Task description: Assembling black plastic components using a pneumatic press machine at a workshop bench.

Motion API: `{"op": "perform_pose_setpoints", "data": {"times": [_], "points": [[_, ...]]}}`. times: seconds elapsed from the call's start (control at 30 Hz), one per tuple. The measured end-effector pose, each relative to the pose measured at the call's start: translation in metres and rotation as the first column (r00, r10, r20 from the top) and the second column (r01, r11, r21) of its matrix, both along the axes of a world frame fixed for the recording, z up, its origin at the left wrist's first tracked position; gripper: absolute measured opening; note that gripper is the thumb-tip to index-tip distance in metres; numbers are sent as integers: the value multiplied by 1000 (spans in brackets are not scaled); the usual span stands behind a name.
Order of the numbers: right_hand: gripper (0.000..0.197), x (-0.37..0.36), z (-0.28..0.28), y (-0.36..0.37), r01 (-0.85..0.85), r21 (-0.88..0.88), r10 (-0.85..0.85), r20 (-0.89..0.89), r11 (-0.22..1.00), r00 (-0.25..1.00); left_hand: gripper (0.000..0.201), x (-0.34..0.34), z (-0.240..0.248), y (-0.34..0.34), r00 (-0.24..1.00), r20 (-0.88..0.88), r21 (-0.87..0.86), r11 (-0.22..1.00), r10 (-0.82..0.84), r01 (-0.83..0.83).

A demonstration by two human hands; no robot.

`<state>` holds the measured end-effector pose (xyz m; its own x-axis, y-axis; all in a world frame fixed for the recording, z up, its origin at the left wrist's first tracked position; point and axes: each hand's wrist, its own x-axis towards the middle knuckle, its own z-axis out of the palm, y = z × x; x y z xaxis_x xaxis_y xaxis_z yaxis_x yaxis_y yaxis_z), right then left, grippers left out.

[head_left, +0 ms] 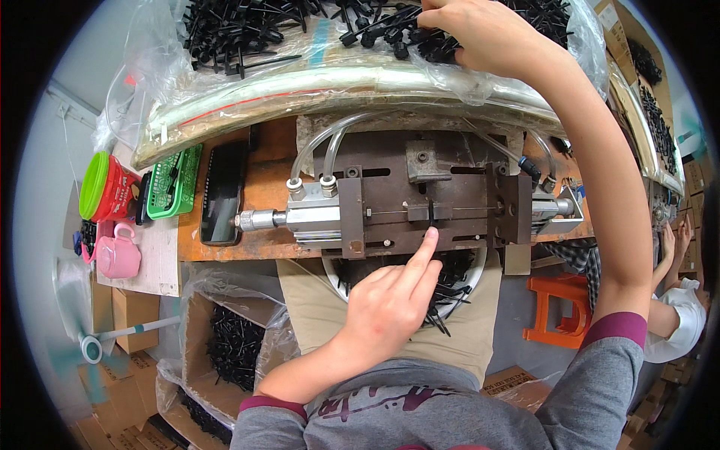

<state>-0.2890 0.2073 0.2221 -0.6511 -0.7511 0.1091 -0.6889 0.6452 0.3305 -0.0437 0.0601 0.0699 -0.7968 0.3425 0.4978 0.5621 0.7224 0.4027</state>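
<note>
My left hand point(390, 304) is just in front of a dark metal fixture point(465, 184), index finger stretched out. That fingertip reaches a small black part point(431, 213) standing in the fixture's middle slot; I cannot tell whether they touch. Its other fingers bend loosely, and the thumb is hidden. At the back, my right hand point(480, 37) reaches into a heap of black plastic pieces that look like cable ties point(375, 28). Its thumb and forefinger are apart among the pieces. A white bowl point(480, 271) with more black pieces sits under the fixture's front edge, partly behind my left hand.
Metal cylinders with clear air hoses point(311, 150) flank the fixture. On the left lie a black phone point(223, 196), a green basket point(178, 187) and a pink mug point(120, 253). An orange stool point(556, 311) and another person's arm point(661, 319) are at right. A lined carton point(199, 330) stands lower left.
</note>
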Motion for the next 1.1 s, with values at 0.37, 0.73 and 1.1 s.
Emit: {"op": "perform_pose_setpoints", "data": {"times": [0.37, 0.73, 1.1], "points": [[35, -4, 9, 14, -2, -130, 37, 265, 991, 964, 26, -19, 4, -2, 998, -56, -69, 998, 2, -6], [38, -6, 22, 35, 430, -739, 50, 529, 518, 847, 24, -20, 6, -2, 1000, -18, -85, 996, -8, 6], [13, 62, 6, 43, 150, -982, 258, 176, 118, 950, 31, -11, 21, -12, 982, 69, 130, 978, -175, 165]]}}
